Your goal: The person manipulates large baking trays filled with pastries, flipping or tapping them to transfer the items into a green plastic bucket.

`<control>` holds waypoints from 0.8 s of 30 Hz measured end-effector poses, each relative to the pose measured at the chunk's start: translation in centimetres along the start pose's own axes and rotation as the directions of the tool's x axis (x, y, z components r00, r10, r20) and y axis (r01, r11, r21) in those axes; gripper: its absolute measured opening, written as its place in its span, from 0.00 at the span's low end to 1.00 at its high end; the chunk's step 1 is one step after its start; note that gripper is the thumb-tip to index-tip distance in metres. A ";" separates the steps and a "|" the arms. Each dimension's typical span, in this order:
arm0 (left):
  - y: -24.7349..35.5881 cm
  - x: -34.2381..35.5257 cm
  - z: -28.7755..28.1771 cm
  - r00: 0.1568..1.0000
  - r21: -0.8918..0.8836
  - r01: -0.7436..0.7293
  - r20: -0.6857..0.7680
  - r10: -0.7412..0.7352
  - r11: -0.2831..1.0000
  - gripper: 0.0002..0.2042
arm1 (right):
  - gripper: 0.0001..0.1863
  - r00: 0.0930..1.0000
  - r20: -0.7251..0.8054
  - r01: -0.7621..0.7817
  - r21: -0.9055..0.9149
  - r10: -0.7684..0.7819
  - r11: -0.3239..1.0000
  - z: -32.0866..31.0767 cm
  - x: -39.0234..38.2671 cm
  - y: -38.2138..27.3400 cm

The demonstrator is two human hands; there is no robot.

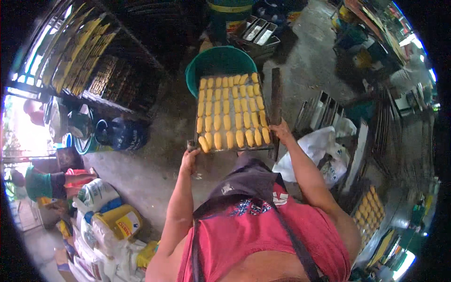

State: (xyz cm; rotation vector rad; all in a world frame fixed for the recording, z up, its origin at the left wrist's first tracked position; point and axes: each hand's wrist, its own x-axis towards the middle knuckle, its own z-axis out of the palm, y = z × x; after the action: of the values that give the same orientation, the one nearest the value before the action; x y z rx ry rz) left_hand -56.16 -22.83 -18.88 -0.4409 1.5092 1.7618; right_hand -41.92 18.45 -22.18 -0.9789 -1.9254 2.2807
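Long dark flat baking tray (231, 107) held out in front of the person, mid-scene, loaded with rows of yellow finger-shaped dough pieces (226, 107). Left hand (190, 160) clamped on the near left corner; right hand (281, 131) clamped on the right edge, toward the near end.

Doing it well, my judgement: keep the tray level. Both grips sit at the near end, so the far end could dip; wrists should stay firm, turns slow. Thumbs best kept off the dough. Pieces at the near left corner are crowded and slanted, look to be touching; a tilt could bunch them further. The far end overlaps a round green plastic tub (190, 79) in view; can't tell if it rests on it, so lift clear of the rim before swinging.

Containers: tub's inner wall shows, bottom hidden by the tray, contents can't be told. Far, beyond it, joined rectangular metal pans (254, 31), pale inside. Near right, a tray of round golden buns (369, 212). Right, a crumpled white plastic sack (305, 152), contents hidden. Near left, a yellow plastic jerrycan (115, 221) among sacks, fill level not visible. Left, dark blue drum (129, 135), inside not visible.
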 end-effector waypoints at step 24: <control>6.5 31.4 2.7 0.965 -0.135 0.263 0.027 -0.261 0.955 0.15 | 0.20 0.979 -0.202 -0.141 -0.726 -0.013 0.673 12.6 2.6 -5.7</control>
State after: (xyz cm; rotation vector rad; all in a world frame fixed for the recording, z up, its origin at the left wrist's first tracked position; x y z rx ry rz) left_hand -80.82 -10.23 -35.37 -0.6705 1.2620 1.6591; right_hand -51.94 9.63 -17.61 -1.2507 -2.8037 1.2822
